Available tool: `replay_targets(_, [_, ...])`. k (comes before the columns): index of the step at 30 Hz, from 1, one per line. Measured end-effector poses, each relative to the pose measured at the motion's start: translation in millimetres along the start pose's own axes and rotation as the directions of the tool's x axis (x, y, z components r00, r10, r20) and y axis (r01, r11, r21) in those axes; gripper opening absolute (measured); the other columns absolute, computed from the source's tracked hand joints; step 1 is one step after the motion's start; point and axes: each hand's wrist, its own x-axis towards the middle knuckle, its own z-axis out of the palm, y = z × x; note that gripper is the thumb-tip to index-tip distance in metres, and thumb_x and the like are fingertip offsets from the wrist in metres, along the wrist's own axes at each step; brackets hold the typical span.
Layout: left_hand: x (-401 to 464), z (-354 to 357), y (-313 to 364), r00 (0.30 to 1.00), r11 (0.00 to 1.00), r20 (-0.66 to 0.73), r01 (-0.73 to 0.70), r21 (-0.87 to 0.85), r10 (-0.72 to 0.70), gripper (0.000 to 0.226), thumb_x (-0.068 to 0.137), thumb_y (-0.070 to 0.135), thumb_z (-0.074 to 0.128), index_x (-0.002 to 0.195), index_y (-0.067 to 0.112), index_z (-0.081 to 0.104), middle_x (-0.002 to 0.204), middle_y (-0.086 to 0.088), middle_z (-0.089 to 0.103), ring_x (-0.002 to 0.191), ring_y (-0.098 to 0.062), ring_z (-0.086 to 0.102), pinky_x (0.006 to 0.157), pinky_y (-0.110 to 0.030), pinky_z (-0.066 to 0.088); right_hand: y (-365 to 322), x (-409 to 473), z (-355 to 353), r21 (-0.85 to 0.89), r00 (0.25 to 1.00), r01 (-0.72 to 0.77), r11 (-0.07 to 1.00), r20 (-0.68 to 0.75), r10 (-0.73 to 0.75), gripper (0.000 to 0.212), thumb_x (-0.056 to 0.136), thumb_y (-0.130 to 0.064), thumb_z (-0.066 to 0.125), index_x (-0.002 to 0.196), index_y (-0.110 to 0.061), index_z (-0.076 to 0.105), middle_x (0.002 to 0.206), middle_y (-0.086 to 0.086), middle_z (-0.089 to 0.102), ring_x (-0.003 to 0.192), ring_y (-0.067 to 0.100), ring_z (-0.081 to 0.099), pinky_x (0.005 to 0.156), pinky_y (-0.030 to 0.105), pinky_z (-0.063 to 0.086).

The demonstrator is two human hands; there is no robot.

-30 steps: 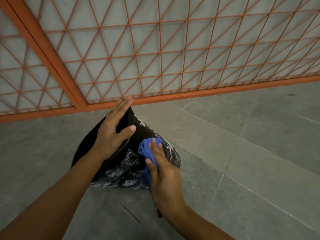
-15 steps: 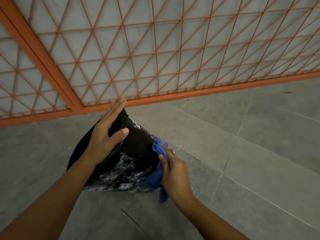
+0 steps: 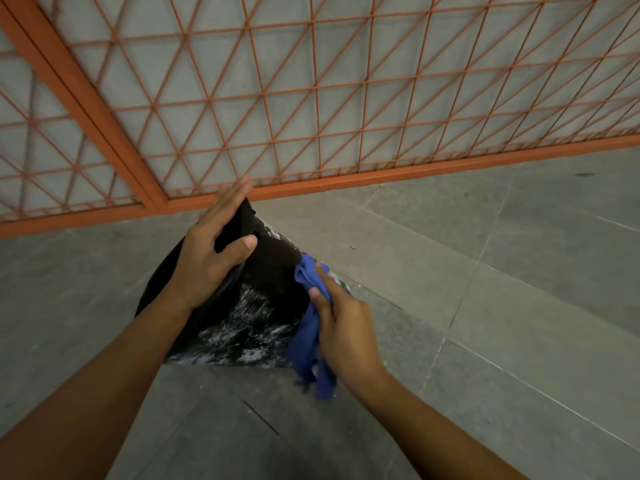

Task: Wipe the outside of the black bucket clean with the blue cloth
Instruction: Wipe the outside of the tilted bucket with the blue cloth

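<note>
Fingers point(image 3: 225, 206) of your left hand point(image 3: 211, 258) lie nearly straight along the upper edge of the black bucket point(image 3: 263, 271), thumb hooked over the near side, so the palm braces it; I judge that keeps the tilted bucket from rolling while you scrub. Your right hand point(image 3: 343, 330) is curled around the blue cloth point(image 3: 308, 337), pressing a bunched end against the bucket's right flank while the loose tail hangs down toward the floor point(image 3: 485, 341). That grip puts the wad under your fingertips, where the pressure goes. The bucket sits on the grey tiled floor, leaning, just in front of the orange lattice fence point(image 3: 311, 116). Its outer wall looks dark and wet, smeared with white streaks and flecks low down, so in my judgement the wiping is far from finished there.
</note>
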Motion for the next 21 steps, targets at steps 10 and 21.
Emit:
replay_targets(10, [-5.2,-3.8,-2.6,1.000,1.000,-0.028,0.002,-0.025,-0.003,0.070,0.078,0.050,0.050,0.141,0.024,0.031,0.154,0.000,0.029,0.146,-0.013,0.019,0.121,-0.042,0.014,11.4,-3.8,-4.7,-0.032,0.998,-0.040,0.999,0.042,0.042,0.039,0.095,-0.022,0.044,0.134,-0.019,0.043,0.093,0.028,0.064,0.056,-0.003,0.041,0.050,0.005,0.033])
replay_targets(21, [-4.8,-4.3,-3.2,1.000,0.999,0.014,-0.018,-0.045,0.019,0.083,0.079,0.066,0.050,0.144,0.017,0.032,0.155,0.001,0.027,0.147,-0.013,0.016,0.121,-0.042,0.011,22.0,5.5,-5.7,-0.051,0.992,-0.130,0.990,0.000,0.130,0.035,0.096,-0.024,0.042,0.130,-0.024,0.047,0.077,0.007,0.067,0.057,0.004,0.054,0.050,0.005,0.034])
